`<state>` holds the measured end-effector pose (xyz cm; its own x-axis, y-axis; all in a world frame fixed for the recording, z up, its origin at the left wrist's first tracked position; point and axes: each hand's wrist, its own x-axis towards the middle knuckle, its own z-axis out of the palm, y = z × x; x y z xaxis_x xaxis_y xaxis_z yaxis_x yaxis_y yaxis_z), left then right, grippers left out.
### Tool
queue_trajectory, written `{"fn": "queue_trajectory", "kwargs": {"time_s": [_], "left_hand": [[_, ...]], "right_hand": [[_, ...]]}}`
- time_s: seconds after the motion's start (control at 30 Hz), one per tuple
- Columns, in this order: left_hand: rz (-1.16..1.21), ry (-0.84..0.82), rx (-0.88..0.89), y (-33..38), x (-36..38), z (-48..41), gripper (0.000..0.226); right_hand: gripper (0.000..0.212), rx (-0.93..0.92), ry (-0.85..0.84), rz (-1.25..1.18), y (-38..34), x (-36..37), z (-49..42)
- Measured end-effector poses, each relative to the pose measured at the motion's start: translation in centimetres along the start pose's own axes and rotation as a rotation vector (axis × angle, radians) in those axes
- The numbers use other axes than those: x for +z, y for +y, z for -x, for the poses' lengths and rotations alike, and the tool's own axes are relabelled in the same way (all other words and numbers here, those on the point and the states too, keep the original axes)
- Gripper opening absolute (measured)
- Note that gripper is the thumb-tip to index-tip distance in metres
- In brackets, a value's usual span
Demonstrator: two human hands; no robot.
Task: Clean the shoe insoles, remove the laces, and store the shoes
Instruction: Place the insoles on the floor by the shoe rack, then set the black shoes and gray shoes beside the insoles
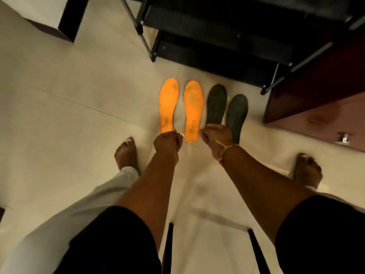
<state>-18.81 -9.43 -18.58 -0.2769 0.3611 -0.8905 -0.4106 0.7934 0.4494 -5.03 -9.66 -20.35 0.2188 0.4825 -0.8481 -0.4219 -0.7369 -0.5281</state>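
Observation:
Four insoles lie side by side on the pale tiled floor, toes pointing away from me. Two are orange and stained: the left orange insole (168, 106) and the right orange insole (193, 110). To their right lie two dark grey ones, the nearer dark insole (216, 103) and the outer dark insole (236, 115). My left hand (167, 141) has its fingers curled over the heel of the left orange insole and hides that end. My right hand (215, 138), with a thread band on the wrist, covers the heel of the nearer dark insole. No shoes or laces are in view.
A black metal shoe rack (217, 36) stands just beyond the insoles. A dark red wooden cabinet (320, 107) is at the right, a dark-edged box (65, 22) at the top left. My bare feet (126, 155) (308, 171) flank the hands. Thin black legs (167, 252) rise below.

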Motion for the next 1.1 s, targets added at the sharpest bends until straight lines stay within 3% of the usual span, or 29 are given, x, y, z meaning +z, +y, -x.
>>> {"fn": "queue_trajectory", "kwargs": {"time_s": [0.1,0.27,0.4,0.57,0.63,0.7,0.8,1.1], "left_hand": [[0.007,-0.105,0.131,2.1,1.4,6.4,0.017],[0.009,-0.248,0.268,5.7,3.4,16.2,0.019],[0.019,-0.376,0.386,8.8,4.5,23.0,0.021],[0.052,-0.456,0.469,12.3,7.1,27.9,0.008],[0.038,-0.474,0.497,13.7,8.6,29.0,0.025],[0.060,-0.492,0.507,15.1,10.1,29.8,0.047],[0.096,-0.514,0.484,17.1,12.0,30.6,0.067],[0.138,-0.613,0.354,20.6,15.2,28.2,0.067]], "right_hand": [[0.012,-0.124,0.011,-0.106,-5.0,-0.5,6.2],[0.007,-0.356,-0.048,-0.078,-10.9,-2.2,15.3],[0.020,-0.452,-0.046,-0.145,-15.2,-3.1,21.3],[0.032,-0.568,-0.017,-0.285,-20.2,-4.2,24.7],[0.049,-0.623,0.026,-0.341,-22.1,-4.9,25.0],[0.063,-0.647,0.086,-0.386,-24.1,-5.5,25.0],[0.056,-0.650,0.122,-0.444,-26.9,-6.3,24.6],[0.083,-0.584,0.075,-0.547,-31.3,-6.2,22.1]]}}
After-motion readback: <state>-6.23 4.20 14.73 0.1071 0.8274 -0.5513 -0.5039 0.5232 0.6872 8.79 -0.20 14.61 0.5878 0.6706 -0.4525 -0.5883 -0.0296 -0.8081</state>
